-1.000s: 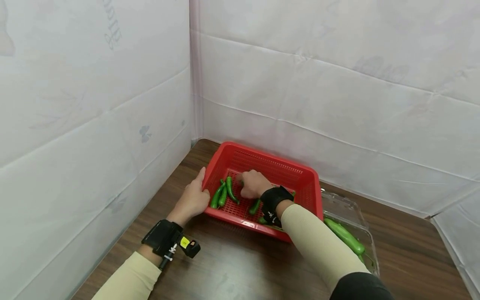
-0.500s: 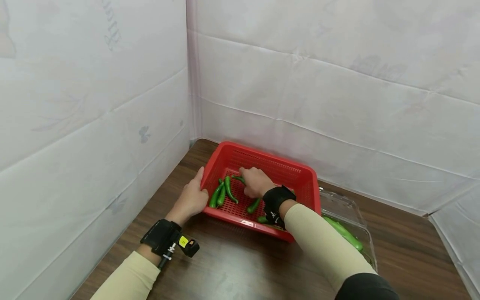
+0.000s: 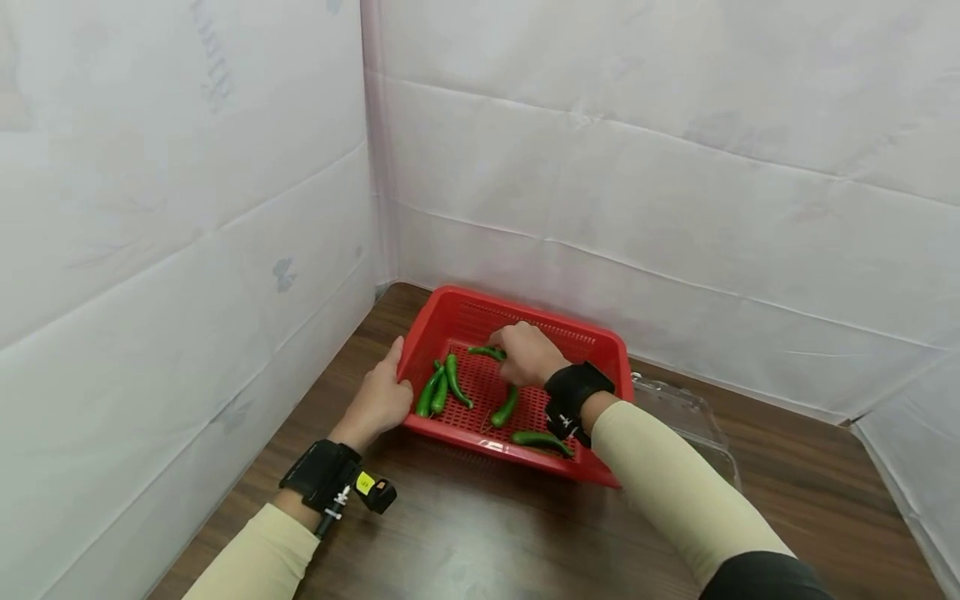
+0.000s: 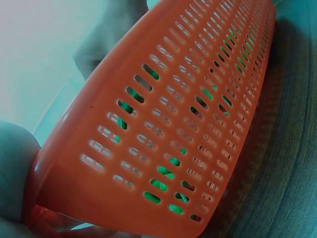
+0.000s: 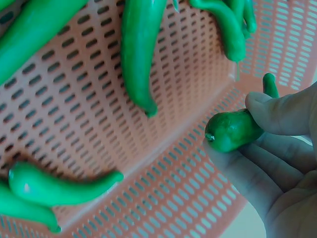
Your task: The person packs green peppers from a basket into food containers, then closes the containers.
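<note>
A green chili pepper [image 3: 486, 352] is pinched in the fingers [image 5: 277, 115] of the right hand [image 3: 528, 354] just above the red basket [image 3: 600, 342], where five more lie, while the left hand [image 3: 377, 399] rests flat, fingers straight, against its side on the table [image 3: 465, 533].

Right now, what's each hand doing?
Left hand: open, resting against the red basket's side.
Right hand: pinching a green pepper inside the basket.
</note>
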`<state>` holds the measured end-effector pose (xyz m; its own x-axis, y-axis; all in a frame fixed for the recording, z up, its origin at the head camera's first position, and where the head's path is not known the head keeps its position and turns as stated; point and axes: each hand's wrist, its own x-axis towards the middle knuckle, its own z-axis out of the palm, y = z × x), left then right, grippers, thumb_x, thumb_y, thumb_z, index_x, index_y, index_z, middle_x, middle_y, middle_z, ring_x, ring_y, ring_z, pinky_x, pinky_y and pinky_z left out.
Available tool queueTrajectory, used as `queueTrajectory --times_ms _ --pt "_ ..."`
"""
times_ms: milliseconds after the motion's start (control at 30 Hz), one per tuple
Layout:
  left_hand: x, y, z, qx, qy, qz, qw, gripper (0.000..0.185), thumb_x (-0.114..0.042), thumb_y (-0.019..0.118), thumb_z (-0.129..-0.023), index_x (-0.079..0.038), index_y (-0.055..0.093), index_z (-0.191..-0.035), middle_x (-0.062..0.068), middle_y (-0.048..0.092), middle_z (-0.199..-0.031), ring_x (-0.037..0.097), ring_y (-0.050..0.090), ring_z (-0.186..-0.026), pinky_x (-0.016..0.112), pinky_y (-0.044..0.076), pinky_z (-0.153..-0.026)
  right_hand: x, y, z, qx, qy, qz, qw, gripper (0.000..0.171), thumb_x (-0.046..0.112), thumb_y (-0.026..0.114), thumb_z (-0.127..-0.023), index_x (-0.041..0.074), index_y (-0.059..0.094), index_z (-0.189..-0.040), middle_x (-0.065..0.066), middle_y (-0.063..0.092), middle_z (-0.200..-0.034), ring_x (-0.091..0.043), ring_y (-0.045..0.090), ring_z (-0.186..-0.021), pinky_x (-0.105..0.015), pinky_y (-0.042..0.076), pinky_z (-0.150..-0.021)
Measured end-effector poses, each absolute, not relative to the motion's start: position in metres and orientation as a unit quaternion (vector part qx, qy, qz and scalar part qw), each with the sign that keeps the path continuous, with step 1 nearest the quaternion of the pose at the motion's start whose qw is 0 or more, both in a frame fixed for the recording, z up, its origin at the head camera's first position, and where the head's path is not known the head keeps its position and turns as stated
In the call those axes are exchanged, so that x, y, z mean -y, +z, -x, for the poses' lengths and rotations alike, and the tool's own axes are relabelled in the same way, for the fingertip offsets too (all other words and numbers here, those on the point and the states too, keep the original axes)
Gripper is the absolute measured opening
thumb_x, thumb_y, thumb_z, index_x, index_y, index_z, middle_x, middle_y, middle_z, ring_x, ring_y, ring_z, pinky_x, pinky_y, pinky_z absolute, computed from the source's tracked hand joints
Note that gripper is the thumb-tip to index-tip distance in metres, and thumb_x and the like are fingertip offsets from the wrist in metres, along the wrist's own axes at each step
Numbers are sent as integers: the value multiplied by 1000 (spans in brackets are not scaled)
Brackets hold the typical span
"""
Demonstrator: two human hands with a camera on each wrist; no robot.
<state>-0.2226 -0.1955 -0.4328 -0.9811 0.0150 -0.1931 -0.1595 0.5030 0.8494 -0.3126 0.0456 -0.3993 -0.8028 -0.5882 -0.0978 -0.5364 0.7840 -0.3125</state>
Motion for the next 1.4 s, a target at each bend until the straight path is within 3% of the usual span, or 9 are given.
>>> queueTrajectory --times_ms 267,400,500,633,967,1133,1400 --pt "201 -438 224 -863 494 42 92 75 -1 39 -102 -7 4 -168 25 32 -168 44 42 -149 64 38 -117 -62 -384 311 -938 -138 309 76 46 -8 60 -85 7 75 -126 -10 77 -109 -15 45 -71 -31 38 -67" --pt "202 -439 229 -864 495 34 86 76 -1 39 -102 -8 4 -168 26 33 -167 44 43 -148 64 39 -117 -75 -375 316 -942 -129 304 55 40 -6 64 -84 7 79 -119 -5 75 -95 -15 45 -67 -29 38 -64" --pt "204 -440 232 -865 494 32 86 75 -2 39 -102 -8 4 -168 26 33 -167 44 44 -148 64 38 -118 -82 -371 318 -945 -126 299 40 33 -5 65 -83 9 81 -109 1 64 -76 -13 41 -63 -28 35 -61" --pt "209 -443 232 -866 491 38 90 76 -2 39 -102 -7 4 -168 26 33 -167 45 44 -147 64 39 -116 -88 -367 320 -941 -124 314 32 30 -5 63 -82 10 81 -101 4 49 -67 -12 32 -60 -28 29 -60" --pt "217 -445 231 -874 478 25 85 75 -2 38 -101 -5 2 -168 29 30 -167 46 42 -148 64 39 -118 -106 -356 315 -946 -126 296 32 32 -4 66 -83 3 81 -109 -5 71 -75 -10 33 -58 -28 32 -59" --pt "219 -445 234 -876 475 17 80 75 -2 37 -101 -4 2 -167 30 31 -166 46 43 -147 64 39 -118 -119 -348 314 -946 -138 291 26 29 -7 66 -83 0 81 -106 -10 70 -72 -11 30 -56 -28 30 -58" --pt "221 -441 238 -878 470 20 82 75 -2 37 -101 -4 2 -167 30 30 -167 46 41 -149 63 37 -119 -141 -341 315 -949 -148 279 18 25 -8 68 -80 2 82 -98 -3 65 -68 -12 37 -59 -28 32 -58"
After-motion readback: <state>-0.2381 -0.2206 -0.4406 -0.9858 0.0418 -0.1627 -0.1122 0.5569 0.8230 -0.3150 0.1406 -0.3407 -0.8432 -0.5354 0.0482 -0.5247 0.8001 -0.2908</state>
